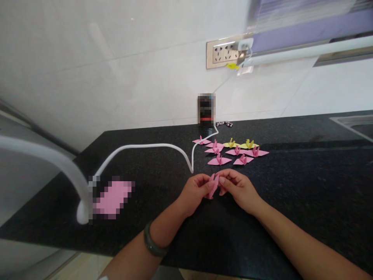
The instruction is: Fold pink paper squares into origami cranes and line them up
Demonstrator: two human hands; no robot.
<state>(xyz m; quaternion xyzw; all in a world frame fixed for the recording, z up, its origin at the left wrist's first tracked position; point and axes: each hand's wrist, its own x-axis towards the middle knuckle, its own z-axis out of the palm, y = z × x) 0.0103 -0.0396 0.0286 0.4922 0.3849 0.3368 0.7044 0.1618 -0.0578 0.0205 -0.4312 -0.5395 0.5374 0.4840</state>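
Observation:
Between my two hands is a folded pink paper crane (215, 187), narrow and pointed, with its wings not spread out. My left hand (196, 191) pinches it from the left between thumb and fingers. From the other side, my right hand (238, 189) has its thumb and forefinger closed on the crane's right edge. Just beyond my hands lie several finished pink cranes (219, 160) with wings spread, and two yellow cranes (248, 144) sit behind them. The lower part of the held crane is partly covered by my left thumb.
A white cable (151, 146) curves across the black countertop (163, 249). At the left are a white curved stand (83, 212) and a blurred-out pink stack (115, 198). A pixelated dark object (206, 111) leans on the wall below a socket panel (223, 52). A sink edge (349, 128) shows at right.

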